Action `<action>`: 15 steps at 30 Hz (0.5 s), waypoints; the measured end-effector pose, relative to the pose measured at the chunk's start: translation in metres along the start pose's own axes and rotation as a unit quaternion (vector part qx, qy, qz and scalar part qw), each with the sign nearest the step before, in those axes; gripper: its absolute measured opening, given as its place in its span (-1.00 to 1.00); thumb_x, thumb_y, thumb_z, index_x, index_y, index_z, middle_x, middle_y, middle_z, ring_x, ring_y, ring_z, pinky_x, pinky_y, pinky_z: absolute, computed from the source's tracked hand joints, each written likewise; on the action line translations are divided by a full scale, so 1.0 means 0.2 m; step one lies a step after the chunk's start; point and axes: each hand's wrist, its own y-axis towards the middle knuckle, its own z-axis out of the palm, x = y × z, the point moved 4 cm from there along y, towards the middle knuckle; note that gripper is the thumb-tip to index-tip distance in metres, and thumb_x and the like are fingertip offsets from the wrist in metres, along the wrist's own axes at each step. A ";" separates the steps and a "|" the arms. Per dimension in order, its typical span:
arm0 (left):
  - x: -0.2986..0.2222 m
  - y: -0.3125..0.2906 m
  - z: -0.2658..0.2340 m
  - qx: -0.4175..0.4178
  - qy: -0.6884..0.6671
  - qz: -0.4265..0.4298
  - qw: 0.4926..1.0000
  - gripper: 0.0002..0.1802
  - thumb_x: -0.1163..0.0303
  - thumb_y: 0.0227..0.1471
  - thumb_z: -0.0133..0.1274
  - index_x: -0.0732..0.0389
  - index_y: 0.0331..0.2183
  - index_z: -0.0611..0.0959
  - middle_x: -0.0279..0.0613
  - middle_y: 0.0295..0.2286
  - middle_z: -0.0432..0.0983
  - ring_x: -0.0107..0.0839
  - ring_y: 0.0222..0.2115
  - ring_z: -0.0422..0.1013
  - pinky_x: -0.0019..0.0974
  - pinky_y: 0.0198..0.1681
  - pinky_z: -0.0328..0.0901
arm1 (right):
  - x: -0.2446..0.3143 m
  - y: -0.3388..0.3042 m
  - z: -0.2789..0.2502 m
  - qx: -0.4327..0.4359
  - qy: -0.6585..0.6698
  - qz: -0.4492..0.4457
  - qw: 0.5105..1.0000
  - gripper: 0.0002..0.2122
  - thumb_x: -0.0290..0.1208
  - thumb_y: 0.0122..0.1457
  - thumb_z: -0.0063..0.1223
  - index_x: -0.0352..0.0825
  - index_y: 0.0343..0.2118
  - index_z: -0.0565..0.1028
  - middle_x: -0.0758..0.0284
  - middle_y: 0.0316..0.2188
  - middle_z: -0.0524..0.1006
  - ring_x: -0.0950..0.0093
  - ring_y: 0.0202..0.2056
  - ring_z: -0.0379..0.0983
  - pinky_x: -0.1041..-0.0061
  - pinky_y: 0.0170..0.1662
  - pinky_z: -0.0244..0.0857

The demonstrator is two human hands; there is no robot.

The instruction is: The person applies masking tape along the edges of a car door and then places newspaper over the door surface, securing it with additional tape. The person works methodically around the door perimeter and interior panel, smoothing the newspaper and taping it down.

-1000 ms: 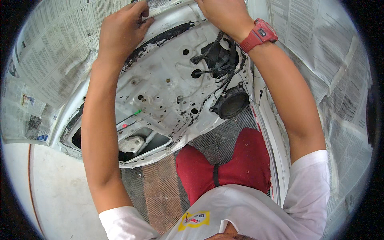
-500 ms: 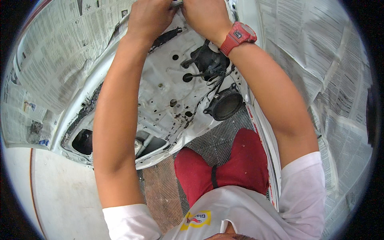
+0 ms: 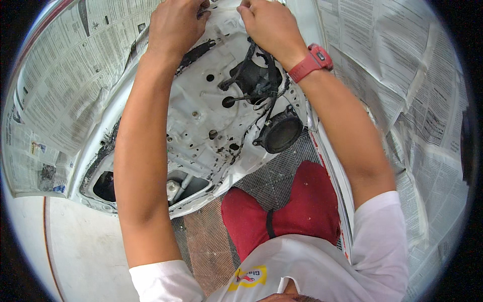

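A car door's white inner panel (image 3: 191, 118) lies before me, stripped of its trim and smeared with black sealant. At its upper edge, near the top of the picture, my left hand (image 3: 178, 25) has its fingers curled together. My right hand (image 3: 274, 25) is closed a little to the right, thumb against bent fingers. Whatever either hand holds is too small or hidden to make out. A round black speaker (image 3: 283, 132) hangs at the panel's right side. Black wiring (image 3: 246, 63) runs over a dark opening below my right hand.
Newspaper sheets (image 3: 100, 70) cover the surface at the left, and more newspaper (image 3: 387, 50) covers the right. Below the panel is a grey and brown grid floor mat (image 3: 204, 236). A pale floor (image 3: 83, 241) shows at the lower left. A door sill (image 3: 329, 171) runs beside my right leg.
My hands, close together before, have moved apart, the left one leftward and the right one slightly rightward. The panel has shifted a little to the left in view.
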 end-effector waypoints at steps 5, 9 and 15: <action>-0.01 -0.01 -0.01 -0.023 0.000 0.017 1.000 -0.92 0.46 0.03 0.28 0.24 -0.38 0.74 0.05 -0.37 0.66 0.15 -0.26 0.62 0.15 -0.16 0.48 | -0.04 -0.08 -0.04 -0.114 0.286 0.247 0.919 -0.79 -0.35 0.49 0.04 -0.41 -0.03 0.52 -0.09 -0.45 0.66 -0.14 -0.33 0.66 -0.12 -0.24 0.46; 0.00 -0.01 0.02 -0.005 0.005 -0.029 1.000 -0.91 0.45 0.05 0.27 0.25 -0.37 0.74 0.06 -0.34 0.66 0.13 -0.24 0.62 0.13 -0.15 0.48 | 0.05 -0.07 -0.09 -0.100 0.190 0.088 0.973 -0.57 -0.32 0.35 0.29 -0.35 0.21 0.49 -0.09 -0.25 0.66 -0.12 -0.18 0.65 -0.04 -0.12 0.48; -0.01 -0.03 0.05 -0.039 0.063 0.007 0.997 -0.75 0.14 0.09 0.41 0.08 -0.29 0.79 -0.20 -0.34 0.73 0.01 -0.28 0.68 0.05 -0.22 0.54 | 0.03 0.04 -0.05 -0.032 0.147 0.017 0.988 -0.77 -0.35 0.25 0.35 -0.27 -0.07 0.68 -0.03 -0.20 0.63 -0.07 -0.10 0.62 0.02 -0.03 0.50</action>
